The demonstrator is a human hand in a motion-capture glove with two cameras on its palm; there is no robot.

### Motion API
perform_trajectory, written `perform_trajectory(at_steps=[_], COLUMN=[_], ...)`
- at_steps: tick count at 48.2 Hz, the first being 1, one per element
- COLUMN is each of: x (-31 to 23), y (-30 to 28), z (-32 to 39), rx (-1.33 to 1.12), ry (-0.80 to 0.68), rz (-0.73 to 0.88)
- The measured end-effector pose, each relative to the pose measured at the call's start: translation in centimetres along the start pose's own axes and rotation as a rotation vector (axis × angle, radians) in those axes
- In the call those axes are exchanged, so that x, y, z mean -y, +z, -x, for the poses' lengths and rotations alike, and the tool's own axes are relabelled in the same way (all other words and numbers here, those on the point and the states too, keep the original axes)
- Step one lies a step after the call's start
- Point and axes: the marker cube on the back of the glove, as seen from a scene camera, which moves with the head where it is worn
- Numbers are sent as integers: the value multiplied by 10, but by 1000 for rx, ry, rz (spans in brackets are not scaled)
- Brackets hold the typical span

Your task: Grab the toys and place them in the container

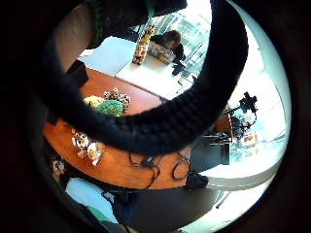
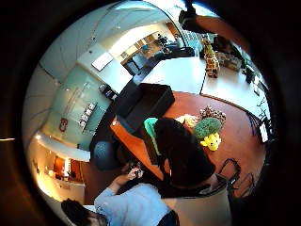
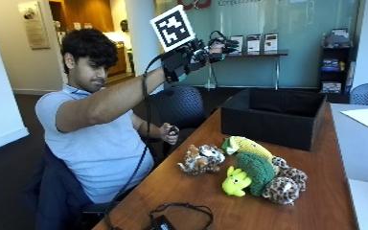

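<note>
Wooden table, toys far below raised hand

Gloved right hand raised high, well above table, fingers loosely curled, holding nothing. Below and forward: toys clustered mid-table, long green one angled toward black container just beyond. Long descent probably needed.

1. Upper garment – light blue short-sleeved polo shirt with a collar; the sleeve ends above the elbow.
2. Right hand – covered by a black glove with a knitted texture; dark fittings sit over its back and knuckles.
3. Glove finger – in the little finger side palm view it shows as a thick black ribbed band curving across the frame.
4. Left hand – bare, no glove or wristwear made out.
5. Lower garments – hidden by the table edge; cannot be told.
</note>
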Motion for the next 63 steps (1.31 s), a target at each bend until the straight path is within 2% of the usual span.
perform_trajectory(at_steps=[10, 17, 25, 33, 44, 47, 51, 63], x=[-3, -20, -52, -87, -130, -137, -140, -137], y=[6, 31, 98, 180, 256, 272, 289, 299], z=[1, 14, 27, 41, 64, 71, 83, 93], rx=[30, 115, 104, 163, 90, 28, -50, 39], ry=[40, -8, -43, -40, -89, -119, -154, -198], rz=[10, 67, 179, 359, 506, 499, 384, 197])
